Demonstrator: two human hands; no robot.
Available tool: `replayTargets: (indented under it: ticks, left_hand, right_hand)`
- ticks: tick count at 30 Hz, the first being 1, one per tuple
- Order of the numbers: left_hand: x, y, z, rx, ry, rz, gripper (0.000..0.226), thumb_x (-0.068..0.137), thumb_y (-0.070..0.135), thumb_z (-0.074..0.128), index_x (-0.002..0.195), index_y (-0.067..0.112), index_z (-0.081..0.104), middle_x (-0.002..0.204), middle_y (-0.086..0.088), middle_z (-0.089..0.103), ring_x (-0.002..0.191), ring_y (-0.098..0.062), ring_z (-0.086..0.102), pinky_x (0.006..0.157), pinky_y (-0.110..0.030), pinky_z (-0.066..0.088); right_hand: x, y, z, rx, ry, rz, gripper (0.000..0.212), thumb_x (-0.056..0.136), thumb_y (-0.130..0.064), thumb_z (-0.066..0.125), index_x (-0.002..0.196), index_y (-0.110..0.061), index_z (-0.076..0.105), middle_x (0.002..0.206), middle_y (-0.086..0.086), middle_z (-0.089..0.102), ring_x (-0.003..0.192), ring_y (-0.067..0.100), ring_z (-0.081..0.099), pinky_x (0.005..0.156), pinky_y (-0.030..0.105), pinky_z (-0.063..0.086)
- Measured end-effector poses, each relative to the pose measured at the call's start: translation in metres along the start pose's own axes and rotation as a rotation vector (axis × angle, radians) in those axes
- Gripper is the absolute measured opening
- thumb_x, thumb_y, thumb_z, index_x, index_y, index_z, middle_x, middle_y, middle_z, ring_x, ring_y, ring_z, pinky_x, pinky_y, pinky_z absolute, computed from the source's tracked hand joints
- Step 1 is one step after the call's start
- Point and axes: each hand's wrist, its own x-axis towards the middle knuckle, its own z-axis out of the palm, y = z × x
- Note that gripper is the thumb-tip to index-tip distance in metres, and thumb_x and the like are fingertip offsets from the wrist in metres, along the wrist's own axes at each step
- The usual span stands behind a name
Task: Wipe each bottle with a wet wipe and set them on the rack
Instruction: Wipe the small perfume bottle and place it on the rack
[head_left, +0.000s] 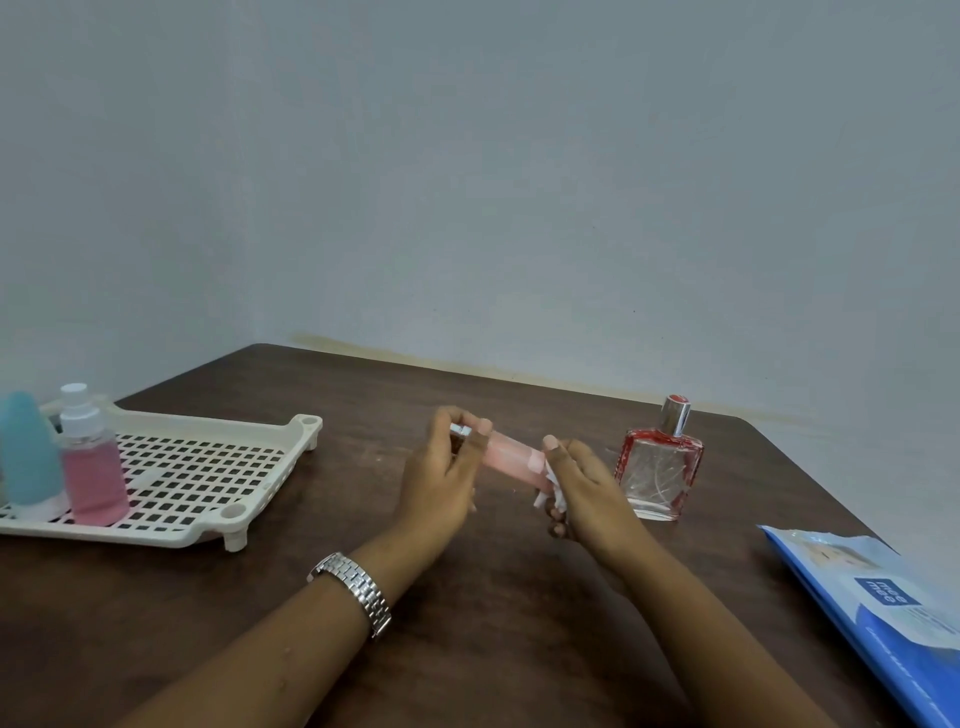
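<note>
Pink bottle (511, 457) held level over the table's middle, mid-wipe.
Left hand (441, 478) pinches its capped end; right hand (587, 483) pinches the wet wipe (550, 491) round its base. Likely light, rigid and slick when damp, so grip both ends. Rack (291, 441) at nine o'clock.

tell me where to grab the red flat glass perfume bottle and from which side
Probably take the flat red-edged glass perfume bottle by its wide body, fingers across the narrow sides, coming from the near side. It stands upright, and its slim silver cap looks a poorer hold.
</note>
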Motion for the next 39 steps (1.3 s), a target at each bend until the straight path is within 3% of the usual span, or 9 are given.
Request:
replayTargets:
  ticks: [6, 12, 16, 23, 26, 29, 31, 34, 39]
  left_hand:
    - [-0.003, 0.001, 0.001, -0.050, -0.121, -0.035, 0.022, 0.094, 0.029, 0.055, 0.112, 0.024, 0.045, 0.078, -0.005, 0.053, 0.063, -0.012, 0.050, 0.049, -0.021, 0.045]
    - [-0.004, 0.001, 0.000, -0.097, -0.194, -0.062, 0.016, 0.096, 0.017, 0.051, 0.109, 0.022, 0.044, 0.073, 0.000, 0.050, 0.053, -0.003, 0.048, 0.048, -0.022, 0.043]
    - [-0.004, 0.002, -0.002, -0.113, -0.209, -0.075, 0.015, 0.097, 0.014, 0.049, 0.109, 0.020, 0.043, 0.073, -0.002, 0.050, 0.053, -0.002, 0.049, 0.048, -0.023, 0.043]
    - [-0.003, 0.000, 0.001, -0.250, -0.241, -0.089, 0.014, 0.096, 0.019, 0.051, 0.105, 0.018, 0.040, 0.089, -0.009, 0.054, 0.068, -0.009, 0.056, 0.052, -0.025, 0.049]
    - [-0.004, 0.003, 0.002, -0.293, -0.203, -0.087, 0.035, 0.086, 0.036, 0.056, 0.104, 0.012, 0.039, 0.093, -0.013, 0.059, 0.070, -0.011, 0.061, 0.053, -0.026, 0.051]
    - [-0.004, 0.005, 0.002, -0.315, -0.175, -0.069, 0.041, 0.078, 0.042, 0.057, 0.099, 0.013, 0.039, 0.090, -0.014, 0.061, 0.067, -0.010, 0.063, 0.054, -0.025, 0.052]
    - [-0.005, 0.006, 0.004, -0.321, -0.160, -0.045, 0.035, 0.080, 0.038, 0.058, 0.099, 0.015, 0.039, 0.090, -0.012, 0.060, 0.067, -0.010, 0.065, 0.056, -0.025, 0.054]
    - [-0.009, 0.007, 0.010, -0.164, -0.098, 0.170, 0.025, 0.086, 0.028, 0.061, 0.098, 0.022, 0.040, 0.093, -0.011, 0.059, 0.075, -0.015, 0.067, 0.059, -0.023, 0.056]
    - [-0.013, 0.002, 0.009, 0.136, -0.062, 0.485, 0.037, 0.088, 0.016, 0.066, 0.099, 0.036, 0.037, 0.099, -0.002, 0.053, 0.087, -0.017, 0.061, 0.067, -0.021, 0.054]
  right_hand:
    - [0.002, 0.002, -0.003, 0.004, 0.044, 0.026, 0.027, 0.099, -0.039, 0.035, 0.095, -0.017, 0.051, 0.075, 0.009, 0.055, 0.056, 0.011, 0.046, 0.050, 0.023, 0.040]
    - [0.003, 0.004, -0.005, -0.008, 0.056, 0.024, 0.027, 0.100, -0.038, 0.035, 0.095, -0.018, 0.051, 0.074, 0.009, 0.055, 0.056, 0.012, 0.046, 0.050, 0.024, 0.040]
    - [0.004, 0.007, -0.006, -0.219, 0.071, -0.096, 0.026, 0.100, -0.038, 0.031, 0.090, -0.021, 0.048, 0.077, 0.004, 0.056, 0.065, 0.012, 0.051, 0.060, 0.026, 0.042]
    - [0.003, 0.008, -0.007, -0.451, 0.129, -0.367, 0.033, 0.089, -0.051, 0.023, 0.080, -0.027, 0.043, 0.075, -0.001, 0.054, 0.071, 0.017, 0.059, 0.061, 0.031, 0.045]
    - [0.001, 0.008, -0.006, -0.515, 0.137, -0.427, 0.033, 0.087, -0.055, 0.021, 0.078, -0.030, 0.041, 0.074, 0.001, 0.055, 0.070, 0.019, 0.060, 0.062, 0.040, 0.048]
    - [-0.001, 0.006, -0.002, -0.536, 0.152, -0.481, 0.029, 0.088, -0.053, 0.022, 0.080, -0.032, 0.040, 0.071, -0.004, 0.054, 0.066, 0.014, 0.058, 0.057, 0.031, 0.044]
    - [0.000, 0.006, 0.002, -0.427, 0.208, -0.446, 0.031, 0.088, -0.052, 0.026, 0.088, -0.027, 0.045, 0.070, -0.003, 0.054, 0.063, 0.014, 0.056, 0.055, 0.030, 0.043]
    - [0.003, 0.005, 0.005, -0.001, 0.247, -0.156, 0.034, 0.094, -0.048, 0.034, 0.095, -0.017, 0.049, 0.070, 0.000, 0.052, 0.057, 0.011, 0.048, 0.049, 0.028, 0.039]
    - [0.005, 0.002, 0.000, 0.386, 0.211, 0.066, 0.038, 0.095, -0.044, 0.042, 0.085, -0.008, 0.044, 0.064, 0.004, 0.047, 0.046, 0.007, 0.037, 0.041, 0.020, 0.031]
